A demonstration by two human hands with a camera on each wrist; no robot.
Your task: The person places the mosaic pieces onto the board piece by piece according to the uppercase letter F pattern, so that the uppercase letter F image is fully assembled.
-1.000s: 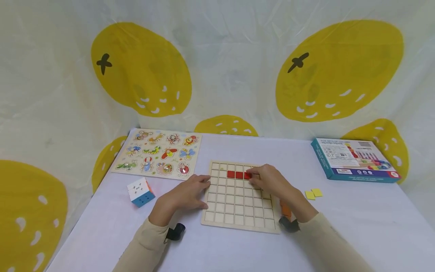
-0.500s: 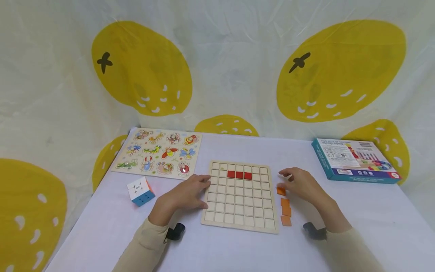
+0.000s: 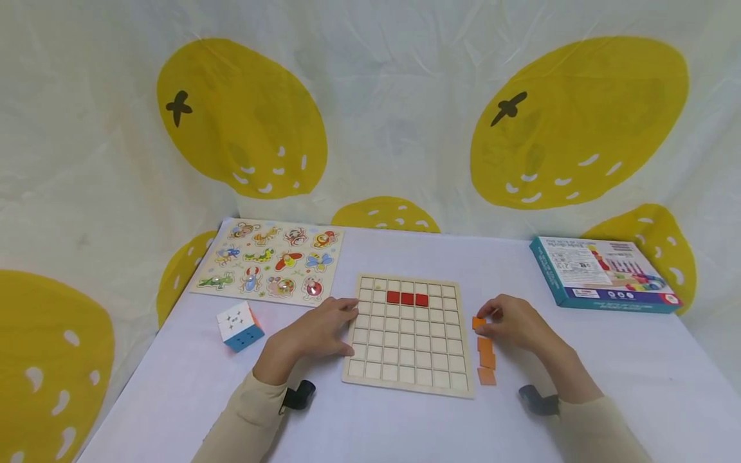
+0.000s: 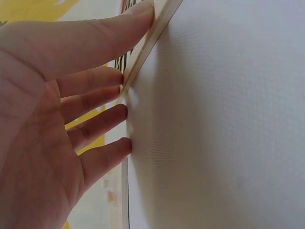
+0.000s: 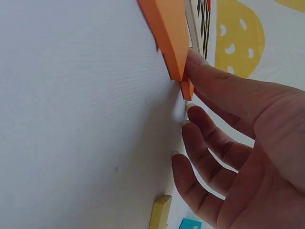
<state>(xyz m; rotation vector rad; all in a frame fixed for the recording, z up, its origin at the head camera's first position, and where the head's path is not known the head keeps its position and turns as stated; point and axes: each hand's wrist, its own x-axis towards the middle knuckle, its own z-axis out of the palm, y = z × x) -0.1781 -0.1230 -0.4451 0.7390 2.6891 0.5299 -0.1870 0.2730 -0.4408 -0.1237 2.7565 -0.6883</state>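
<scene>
A wooden grid board [image 3: 405,384] lies flat, with three red tiles [image 3: 408,299] side by side in its second row. Fingers of my left hand [image 3: 324,328] rest along its left edge; in the left wrist view the thumb touches the rim and the fingers are nearly straight. Right of the board, several orange tiles [image 3: 487,377] form a loose column. My right hand [image 3: 515,323] pinches the top orange tile [image 3: 478,322] between thumb and forefinger, still at table level. The other right fingers are spread in the right wrist view, where a yellow tile [image 5: 160,211] lies beyond them.
At the back left lies an insect puzzle board [image 3: 269,260], with a puzzle cube [image 3: 238,325] in front of it. A teal-edged game box [image 3: 604,273] stands at the back right. A lemon-print cloth [image 3: 399,128] hangs behind the table.
My right hand has let go of the third red tile in the grid, moved right off the board and come down onto the top orange tile. The left hand has stayed put.
</scene>
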